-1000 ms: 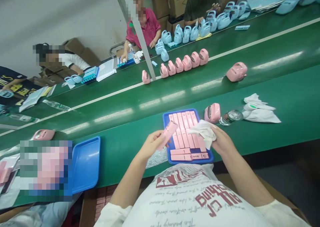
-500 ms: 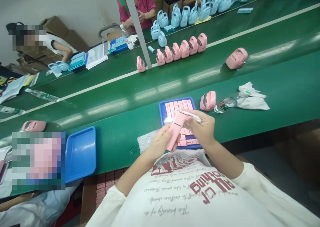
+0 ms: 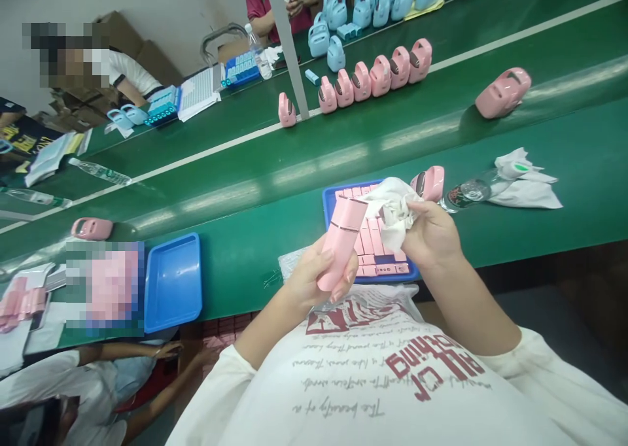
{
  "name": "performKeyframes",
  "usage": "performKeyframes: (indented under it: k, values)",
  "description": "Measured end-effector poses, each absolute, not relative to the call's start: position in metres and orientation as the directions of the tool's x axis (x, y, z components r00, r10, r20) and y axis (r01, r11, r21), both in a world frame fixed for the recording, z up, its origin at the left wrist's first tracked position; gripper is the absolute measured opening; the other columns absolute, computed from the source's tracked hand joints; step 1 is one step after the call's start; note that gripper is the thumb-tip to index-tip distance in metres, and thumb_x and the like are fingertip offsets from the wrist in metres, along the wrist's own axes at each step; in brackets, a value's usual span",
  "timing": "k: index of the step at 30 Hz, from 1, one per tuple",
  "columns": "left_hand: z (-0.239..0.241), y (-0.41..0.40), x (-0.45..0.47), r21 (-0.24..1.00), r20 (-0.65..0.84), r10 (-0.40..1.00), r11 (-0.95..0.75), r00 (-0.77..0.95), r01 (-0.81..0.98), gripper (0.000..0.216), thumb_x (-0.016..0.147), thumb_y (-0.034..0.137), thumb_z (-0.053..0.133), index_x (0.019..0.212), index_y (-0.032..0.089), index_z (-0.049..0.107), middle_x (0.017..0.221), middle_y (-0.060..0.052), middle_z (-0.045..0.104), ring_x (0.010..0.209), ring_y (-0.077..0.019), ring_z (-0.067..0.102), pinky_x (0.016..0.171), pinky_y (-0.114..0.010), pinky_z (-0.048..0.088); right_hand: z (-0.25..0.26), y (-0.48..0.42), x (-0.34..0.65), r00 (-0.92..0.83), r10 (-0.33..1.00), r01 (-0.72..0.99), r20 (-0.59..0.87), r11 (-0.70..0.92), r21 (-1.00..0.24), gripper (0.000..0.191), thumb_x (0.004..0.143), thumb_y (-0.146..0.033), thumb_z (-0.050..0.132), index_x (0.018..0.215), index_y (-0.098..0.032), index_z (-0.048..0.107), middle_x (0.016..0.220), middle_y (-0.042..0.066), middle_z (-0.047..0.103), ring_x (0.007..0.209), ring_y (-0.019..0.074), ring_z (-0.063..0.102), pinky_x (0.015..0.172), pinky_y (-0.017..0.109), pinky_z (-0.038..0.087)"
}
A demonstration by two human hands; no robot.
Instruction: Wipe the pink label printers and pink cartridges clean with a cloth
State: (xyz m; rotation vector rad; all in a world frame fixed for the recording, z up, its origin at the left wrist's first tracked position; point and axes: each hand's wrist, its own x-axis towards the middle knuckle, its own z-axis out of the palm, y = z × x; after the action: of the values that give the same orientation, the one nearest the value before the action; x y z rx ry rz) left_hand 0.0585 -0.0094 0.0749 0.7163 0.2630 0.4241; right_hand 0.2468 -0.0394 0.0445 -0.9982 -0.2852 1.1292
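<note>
My left hand [image 3: 311, 273] is wrapped around the lower part of a long pink plastic piece [image 3: 347, 223] with a dark band across it, held tilted upward. In my right hand [image 3: 436, 237] is a bunched white cloth [image 3: 395, 204], pinched by the fingers right beside the piece's upper end; whether the two touch, I cannot tell. Beneath both hands lies a blue tray [image 3: 413, 274] filled with rows of similar pink pieces [image 3: 373, 237]. Behind the cloth stands a pink handled case [image 3: 432, 183], partly covered.
A bottle [image 3: 466, 194] lies at right against another white cloth [image 3: 530, 194]. A second blue tray [image 3: 174, 282] sits left. Pink handled cases [image 3: 380, 76] line the far strip near a pole [image 3: 289, 47]. At lower left, a co-worker's arm [image 3: 164, 374] reaches beneath the table.
My right hand has moved right, and the white cloth now shows spread and bunched beside the piece. The pink piece is more upright. A co-worker has leaned in at lower left.
</note>
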Motion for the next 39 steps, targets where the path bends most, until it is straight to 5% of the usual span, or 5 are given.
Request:
performKeyframes:
  k: [7,14,19,25,39]
  values:
    - [0.078,-0.011,0.067,0.548,-0.335,0.445,0.809,0.831,-0.212,0.047,0.075,0.053,0.064,0.099,0.013,0.057,0.074,0.000,0.053,0.052,-0.0065,0.050,0.042,-0.018,0.038,0.060,-0.057,0.214,0.607,0.765,-0.056,0.214,0.310,-0.949,0.033,0.084,-0.031,0.057,0.117,-0.029,0.060,0.111,0.002,0.067,0.111,0.0219,0.061,0.095,0.040,0.052]
    - [0.068,-0.004,0.067,0.519,-0.457,0.356,0.851,0.815,-0.080,0.046,0.076,0.062,0.060,0.088,0.017,0.057,0.053,0.005,0.042,0.040,-0.0066,0.038,0.033,-0.018,0.025,0.052,-0.050,0.201,-0.195,0.588,0.464,0.785,0.760,-0.454,0.036,0.091,-0.023,0.047,0.125,-0.025,0.058,0.122,0.004,0.066,0.122,0.0222,0.056,0.113,0.050,0.035]
    - [0.065,-0.005,0.058,0.532,-0.131,0.311,0.823,0.941,-0.198,0.066,0.069,0.070,0.064,0.105,0.014,0.059,0.061,0.003,0.050,0.034,-0.0053,0.039,0.026,-0.018,0.027,0.040,-0.030,0.233,0.594,0.715,0.070,0.369,0.411,-0.909,0.020,0.086,-0.027,0.057,0.103,-0.024,0.068,0.098,0.002,0.071,0.094,0.0163,0.066,0.092,0.034,0.052]
    - [0.061,-0.005,0.056,0.619,-0.110,0.374,0.751,0.921,-0.231,0.057,0.077,0.060,0.061,0.113,0.016,0.056,0.061,0.003,0.054,0.035,-0.0098,0.050,0.031,-0.021,0.040,0.043,-0.025,0.243,0.750,0.630,-0.482,-0.200,0.314,-0.818,0.011,0.070,-0.018,0.064,0.081,-0.016,0.067,0.078,0.000,0.066,0.077,0.0117,0.063,0.079,0.026,0.053]
    - [0.054,0.004,0.056,0.472,-0.267,0.451,0.832,0.852,-0.293,0.062,0.079,0.072,0.049,0.096,0.015,0.067,0.058,0.003,0.047,0.036,-0.0054,0.039,0.032,-0.019,0.030,-0.003,-0.047,0.289,0.613,0.790,0.455,-0.005,-0.358,-0.816,0.035,0.081,-0.025,0.047,0.110,-0.018,0.065,0.107,0.011,0.066,0.102,0.0258,0.059,0.092,0.043,0.044]
